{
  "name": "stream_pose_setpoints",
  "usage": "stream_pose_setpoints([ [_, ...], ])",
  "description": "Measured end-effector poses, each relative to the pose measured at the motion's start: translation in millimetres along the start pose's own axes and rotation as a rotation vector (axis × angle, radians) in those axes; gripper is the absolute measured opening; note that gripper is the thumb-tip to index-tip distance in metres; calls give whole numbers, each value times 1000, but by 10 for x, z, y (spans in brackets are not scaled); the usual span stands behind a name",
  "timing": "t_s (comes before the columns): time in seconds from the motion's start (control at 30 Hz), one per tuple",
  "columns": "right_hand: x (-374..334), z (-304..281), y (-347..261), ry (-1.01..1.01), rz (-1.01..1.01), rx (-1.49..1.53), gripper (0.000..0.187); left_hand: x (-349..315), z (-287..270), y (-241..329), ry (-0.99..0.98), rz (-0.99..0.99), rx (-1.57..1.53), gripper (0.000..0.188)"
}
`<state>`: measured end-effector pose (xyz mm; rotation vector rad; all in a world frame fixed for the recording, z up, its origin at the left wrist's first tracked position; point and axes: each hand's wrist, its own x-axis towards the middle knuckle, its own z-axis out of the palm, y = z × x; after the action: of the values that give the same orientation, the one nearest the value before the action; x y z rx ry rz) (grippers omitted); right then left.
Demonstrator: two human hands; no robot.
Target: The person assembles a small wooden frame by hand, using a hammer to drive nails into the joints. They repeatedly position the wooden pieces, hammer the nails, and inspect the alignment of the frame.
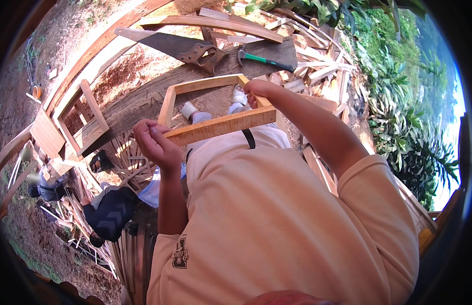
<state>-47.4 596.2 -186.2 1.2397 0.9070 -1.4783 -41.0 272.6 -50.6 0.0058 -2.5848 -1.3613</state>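
In front of my body I hold up a four-sided wooden frame (223, 125) made of narrow boards. My left hand (157, 144) is closed around its near left corner, with the thumb on top. At its right side, my right hand (259, 92) grips the board near the far corner. Beyond the frame, a handsaw (162, 43) with a wooden handle lies on a thick, weathered plank (139, 107). A claw hammer (261, 59) with a green and black handle rests on the same plank, right of the saw.
Another wooden frame (88, 104) leans at the plank's left end. Long timber pieces (215, 23) lie beyond the saw. Scrap wood (322, 66) is heaped at the right, near leafy plants (393, 101). A person in dark clothing (113, 212) is at the lower left.
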Motion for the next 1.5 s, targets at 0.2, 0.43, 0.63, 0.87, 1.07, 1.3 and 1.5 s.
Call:
stream_pose_setpoints([
  [0.2, 173, -128, 8, 5, 7, 27, 29, 27, 60, -4, 27, 45, -35, 15],
  [0.43, -602, -89, 97, 124, -405, 35, 51, 302, 184, 101, 23, -50, -108, 16],
  [0.63, -806, -218, 439, 461, -1421, -632, 55, 598, 235, 33, -34, 130, 96, 16],
  [0.87, -613, 113, 242, 254, -1543, -385, 30, 784, 332, -150, 154, -190, -446, 14],
  [1.07, -472, 165, 12, 276, -1561, -291, 14, 894, 345, -392, 238, -302, -860, 11],
  [1.3, -288, 93, -244, 348, -1441, -300, 28, 1109, 748, -201, 367, -262, -918, 15],
  [1.5, 72, -68, -9, 665, -965, -765, 38, 1235, 738, -87, 361, -233, -523, 22],
])
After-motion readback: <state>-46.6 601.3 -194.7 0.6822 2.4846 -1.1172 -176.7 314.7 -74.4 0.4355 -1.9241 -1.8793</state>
